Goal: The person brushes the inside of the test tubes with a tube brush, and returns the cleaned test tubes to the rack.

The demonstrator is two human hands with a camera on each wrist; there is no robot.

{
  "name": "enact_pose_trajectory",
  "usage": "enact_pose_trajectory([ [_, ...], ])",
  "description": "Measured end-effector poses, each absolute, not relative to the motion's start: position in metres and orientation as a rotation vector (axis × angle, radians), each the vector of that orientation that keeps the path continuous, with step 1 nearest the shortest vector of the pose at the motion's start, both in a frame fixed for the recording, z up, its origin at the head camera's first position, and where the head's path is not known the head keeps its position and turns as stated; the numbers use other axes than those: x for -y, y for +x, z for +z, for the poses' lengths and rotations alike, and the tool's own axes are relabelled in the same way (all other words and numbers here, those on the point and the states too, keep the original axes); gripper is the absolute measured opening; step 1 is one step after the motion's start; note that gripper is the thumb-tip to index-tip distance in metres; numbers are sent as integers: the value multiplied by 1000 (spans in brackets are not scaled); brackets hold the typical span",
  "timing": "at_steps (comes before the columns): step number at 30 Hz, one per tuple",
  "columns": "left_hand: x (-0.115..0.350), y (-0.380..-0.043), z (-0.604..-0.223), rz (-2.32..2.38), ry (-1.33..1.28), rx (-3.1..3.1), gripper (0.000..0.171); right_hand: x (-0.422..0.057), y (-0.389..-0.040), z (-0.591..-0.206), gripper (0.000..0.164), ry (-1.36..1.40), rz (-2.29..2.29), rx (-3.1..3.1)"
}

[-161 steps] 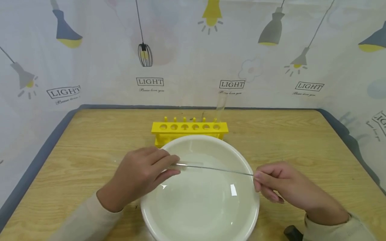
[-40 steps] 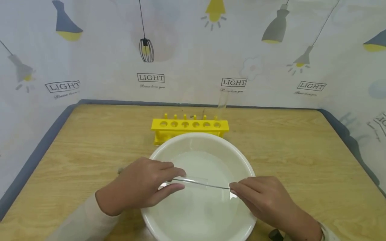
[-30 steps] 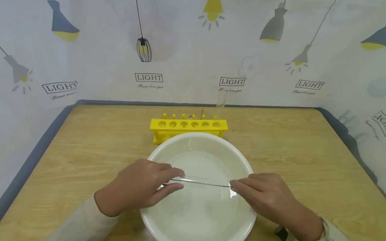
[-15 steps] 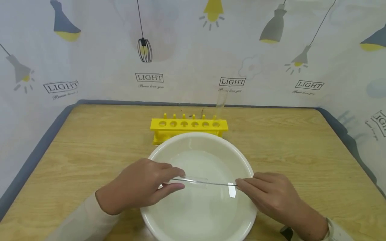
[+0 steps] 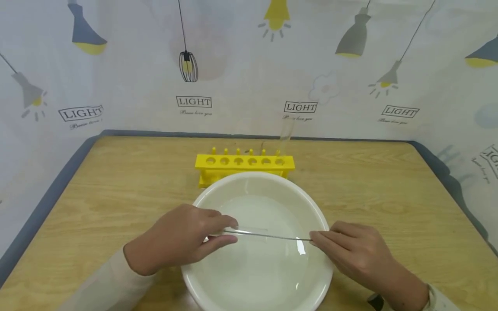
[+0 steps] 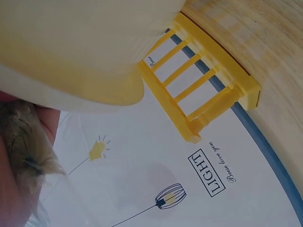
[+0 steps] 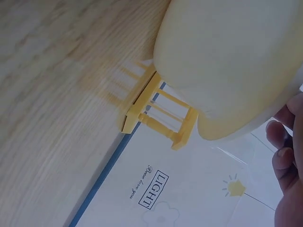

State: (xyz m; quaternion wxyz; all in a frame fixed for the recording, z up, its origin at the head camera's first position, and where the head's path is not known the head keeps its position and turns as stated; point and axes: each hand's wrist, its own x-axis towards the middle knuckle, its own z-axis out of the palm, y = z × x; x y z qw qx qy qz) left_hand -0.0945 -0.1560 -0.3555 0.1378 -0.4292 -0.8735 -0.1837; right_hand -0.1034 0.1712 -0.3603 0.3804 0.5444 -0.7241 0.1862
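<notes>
Over the white basin (image 5: pixel 256 268), my left hand (image 5: pixel 183 237) holds a clear test tube (image 5: pixel 253 231) lying nearly level, its mouth toward the right. A test tube brush (image 6: pixel 31 158) is inside the tube, its dark bristles showing through the glass in the left wrist view. Its thin twisted-wire handle (image 5: pixel 285 237) comes out of the mouth and runs right. At the basin's right rim, my right hand (image 5: pixel 358 252) pinches that wire between thumb and fingers. The left palm covers the closed end of the tube in the head view.
Right behind the basin stands a yellow test tube rack (image 5: pixel 245 162) with a row of holes and pegs. Another clear tube (image 5: pixel 287 131) stands at its right end. A dark cylindrical thing (image 5: pixel 375 301) shows by the right sleeve. Patterned cloth (image 5: pixel 249 77) hangs beyond the wooden table (image 5: pixel 389 185).
Over the last second my right hand has shifted right, and more wire shows outside the tube. Both hands sit lower than 5.4 s ago, when the right was farther out. The left stays nearly still.
</notes>
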Motion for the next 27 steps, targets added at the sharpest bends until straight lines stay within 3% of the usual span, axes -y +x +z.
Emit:
enact_pose_trajectory([
  [27, 160, -96, -355, -571, -1221, 2629, 25, -188, -100, -358, 26, 1338, 470, 1849],
])
